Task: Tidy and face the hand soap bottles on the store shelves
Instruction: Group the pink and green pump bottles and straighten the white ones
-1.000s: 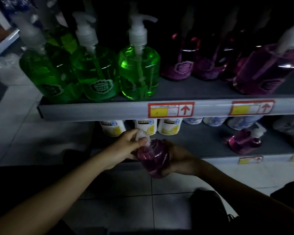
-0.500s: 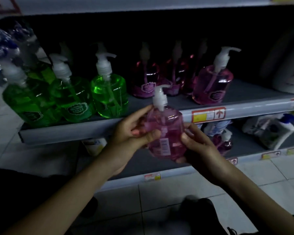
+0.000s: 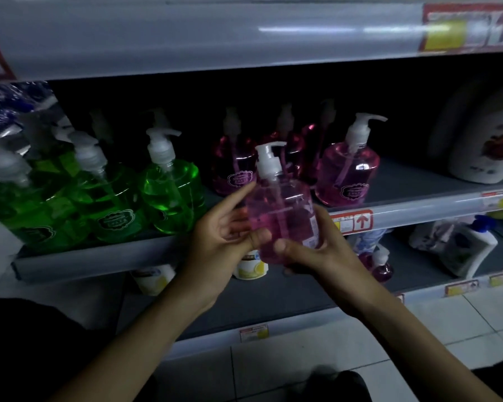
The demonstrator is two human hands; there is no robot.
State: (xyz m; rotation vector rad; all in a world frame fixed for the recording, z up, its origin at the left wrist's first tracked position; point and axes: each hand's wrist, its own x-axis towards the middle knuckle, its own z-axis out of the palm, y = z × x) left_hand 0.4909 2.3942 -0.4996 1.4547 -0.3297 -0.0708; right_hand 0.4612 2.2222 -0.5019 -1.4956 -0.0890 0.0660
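Three tiers of a grey metal store shelving unit (image 3: pixel 404 181) fill the dim view, each fronted by a glossy clear plastic price rail (image 3: pixel 186 33). Pale square floor tiles (image 3: pixel 302 361) show at six o'clock.

Near the centre, just in front of the middle tier, both hands hold a round, clear plastic bottle of pink soap (image 3: pixel 282 210) upright in the air, apart from the shelf. Its white pump nozzle points toward three o'clock. The left hand (image 3: pixel 218 245) presses its thumb on the bottle's lower front, with the index finger stretched up along the shoulder. The right hand (image 3: pixel 317 253) curls round the base from four o'clock, thumb across the front. A white label strip on the bottle's right side carries print too small to read.

At nine o'clock of it stand translucent green pump bottles (image 3: pixel 172 195). At two o'clock is a matching pink pump bottle (image 3: pixel 347 175), with darker pink ones (image 3: pixel 234 172) behind at twelve. The nearer ones bear a scalloped badge, illegible.

A red-bordered price tag (image 3: pixel 352 221) with a yellow block and a red up arrow sits at three o'clock. On the lowest tier, white tubs with lemon pictures (image 3: pixel 250 266) stand at six o'clock.
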